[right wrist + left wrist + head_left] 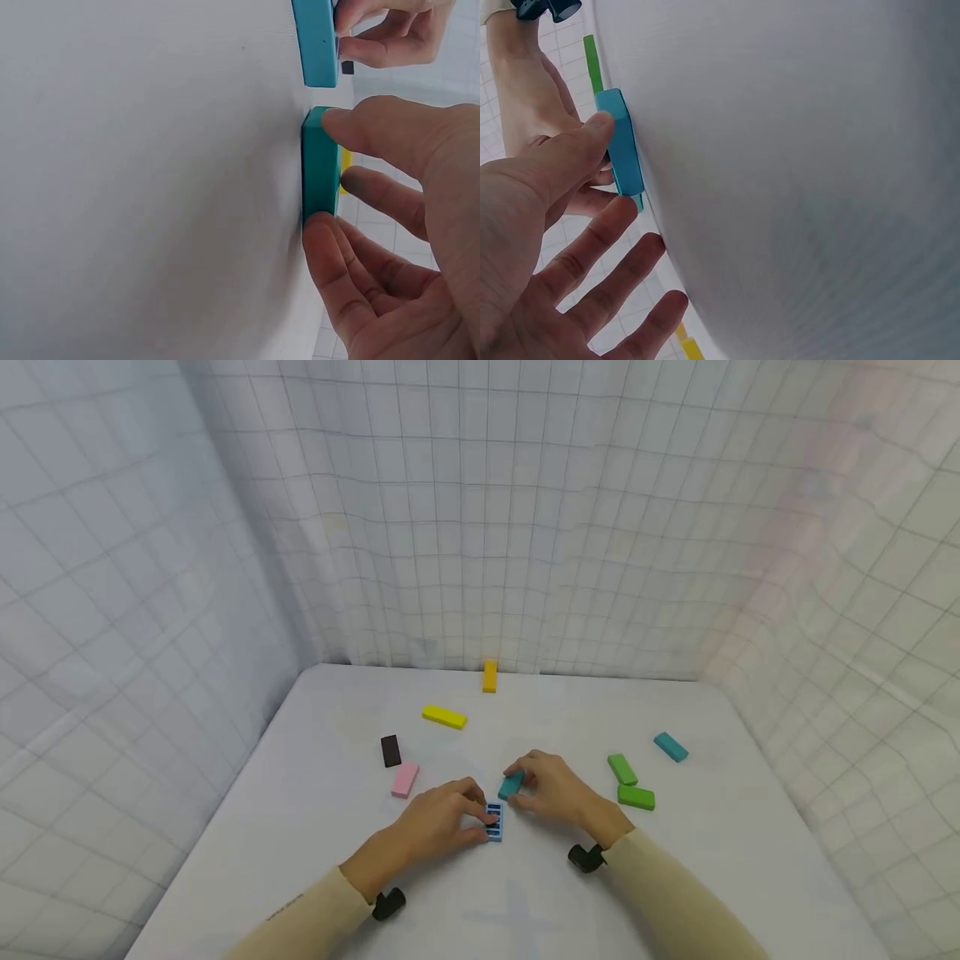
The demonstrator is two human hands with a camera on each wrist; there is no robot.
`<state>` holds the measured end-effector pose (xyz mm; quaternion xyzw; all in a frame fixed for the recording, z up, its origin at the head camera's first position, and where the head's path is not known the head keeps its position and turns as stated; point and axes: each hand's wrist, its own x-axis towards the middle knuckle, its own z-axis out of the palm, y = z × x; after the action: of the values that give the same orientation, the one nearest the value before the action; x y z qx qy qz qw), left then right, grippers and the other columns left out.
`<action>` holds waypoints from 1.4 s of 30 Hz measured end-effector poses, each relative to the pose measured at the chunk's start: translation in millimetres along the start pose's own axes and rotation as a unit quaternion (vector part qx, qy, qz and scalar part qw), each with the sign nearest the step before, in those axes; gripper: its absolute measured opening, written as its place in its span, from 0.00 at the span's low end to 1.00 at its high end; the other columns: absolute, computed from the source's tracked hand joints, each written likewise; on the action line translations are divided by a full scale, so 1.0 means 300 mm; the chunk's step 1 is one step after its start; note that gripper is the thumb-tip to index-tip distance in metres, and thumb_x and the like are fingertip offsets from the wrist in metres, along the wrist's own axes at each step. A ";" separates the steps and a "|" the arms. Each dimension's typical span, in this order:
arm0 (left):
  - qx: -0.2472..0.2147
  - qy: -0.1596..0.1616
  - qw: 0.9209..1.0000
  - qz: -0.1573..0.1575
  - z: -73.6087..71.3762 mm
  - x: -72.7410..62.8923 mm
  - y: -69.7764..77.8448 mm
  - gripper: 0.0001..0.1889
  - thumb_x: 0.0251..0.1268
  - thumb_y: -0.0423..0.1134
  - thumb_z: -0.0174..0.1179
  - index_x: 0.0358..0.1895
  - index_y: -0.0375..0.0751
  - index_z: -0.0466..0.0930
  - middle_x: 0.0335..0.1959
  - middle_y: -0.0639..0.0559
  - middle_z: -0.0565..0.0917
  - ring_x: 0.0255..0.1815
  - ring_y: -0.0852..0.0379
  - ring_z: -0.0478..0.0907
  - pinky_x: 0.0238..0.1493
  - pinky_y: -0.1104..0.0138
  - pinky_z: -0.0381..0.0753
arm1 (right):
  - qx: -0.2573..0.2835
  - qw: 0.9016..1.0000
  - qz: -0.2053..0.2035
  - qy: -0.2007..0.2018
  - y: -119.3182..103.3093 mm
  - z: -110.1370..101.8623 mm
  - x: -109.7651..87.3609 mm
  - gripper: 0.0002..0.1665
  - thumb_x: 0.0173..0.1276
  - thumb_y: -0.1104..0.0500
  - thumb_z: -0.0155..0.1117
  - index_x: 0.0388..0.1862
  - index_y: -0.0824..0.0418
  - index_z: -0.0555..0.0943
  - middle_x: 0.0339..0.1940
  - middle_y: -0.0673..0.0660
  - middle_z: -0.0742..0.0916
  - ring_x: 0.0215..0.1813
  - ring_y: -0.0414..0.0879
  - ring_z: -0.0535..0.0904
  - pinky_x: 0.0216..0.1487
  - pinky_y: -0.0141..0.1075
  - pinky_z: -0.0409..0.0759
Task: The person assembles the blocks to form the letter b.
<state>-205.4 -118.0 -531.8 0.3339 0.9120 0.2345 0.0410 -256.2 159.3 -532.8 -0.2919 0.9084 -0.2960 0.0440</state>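
A light-blue block point(496, 832) with darker blue markings or recesses on its top lies flat on the white table. The left hand point(447, 818) holds it, thumb point(598, 124) near one end and a fingertip near the other. A small dark spot beside the fingers is too hidden to identify. Just beyond lies a teal block point(511, 785), close to the blue one but apart from it. The right hand point(557, 787) pinches the teal block between thumb point(337, 121) and fingertip at its two ends. Its underside meets the table.
Left of the hands lie a pink block point(405, 780) and a dark brown block point(391, 751). Farther back are a yellow block point(444, 717) and an orange-yellow block point(490, 677). On the right lie two green blocks point(622, 769) and another teal block point(671, 747). Gridded white curtains point(480, 527) enclose the table.
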 end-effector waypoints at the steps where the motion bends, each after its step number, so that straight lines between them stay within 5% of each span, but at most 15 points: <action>1: -0.003 0.000 1.000 -0.001 0.002 0.001 0.006 0.14 0.76 0.49 0.81 0.60 0.61 0.99 0.58 0.58 0.89 0.54 0.61 0.86 0.54 0.65 0.90 | 0.003 1.000 -0.001 -0.001 0.001 0.000 -0.002 0.21 0.76 0.57 0.85 0.65 0.57 0.92 0.58 0.53 0.92 0.51 0.43 0.84 0.53 0.33 0.87; 8: -0.030 -0.032 0.999 -0.002 0.026 -0.024 0.046 0.13 0.76 0.48 0.82 0.59 0.61 1.00 0.56 0.62 0.88 0.52 0.66 0.83 0.49 0.70 0.86 | 0.007 1.000 -0.022 -0.020 0.008 0.044 -0.053 0.20 0.78 0.58 0.84 0.65 0.58 0.92 0.61 0.55 0.93 0.52 0.44 0.88 0.56 0.32 0.90; 21: -0.027 -0.021 0.999 0.010 0.027 0.004 0.046 0.13 0.75 0.47 0.83 0.59 0.61 1.00 0.56 0.62 0.89 0.52 0.66 0.83 0.49 0.70 0.86 | 0.017 0.999 -0.017 -0.023 0.007 0.030 -0.040 0.17 0.80 0.60 0.80 0.64 0.57 0.93 0.68 0.56 0.92 0.58 0.46 0.90 0.62 0.37 0.92; 29: -0.007 -0.004 1.000 0.002 0.017 -0.010 0.021 0.12 0.74 0.47 0.83 0.57 0.59 1.00 0.56 0.62 0.89 0.52 0.66 0.84 0.49 0.70 0.86 | 0.033 0.997 -0.059 -0.028 -0.009 0.042 0.001 0.18 0.82 0.61 0.78 0.67 0.57 0.92 0.72 0.56 0.92 0.64 0.49 0.92 0.67 0.40 0.93; 42: -0.008 -0.003 1.000 0.000 0.013 0.003 0.026 0.12 0.75 0.47 0.82 0.58 0.59 1.00 0.57 0.61 0.88 0.52 0.66 0.84 0.49 0.70 0.87 | 0.029 0.997 -0.065 -0.036 -0.002 0.027 0.006 0.18 0.83 0.60 0.77 0.68 0.58 0.92 0.73 0.57 0.92 0.67 0.52 0.93 0.69 0.44 0.93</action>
<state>-200.5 -110.7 -531.7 0.3345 0.9099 0.2409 0.0466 -255.2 153.7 -539.1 -0.3593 0.8763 -0.3141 0.0656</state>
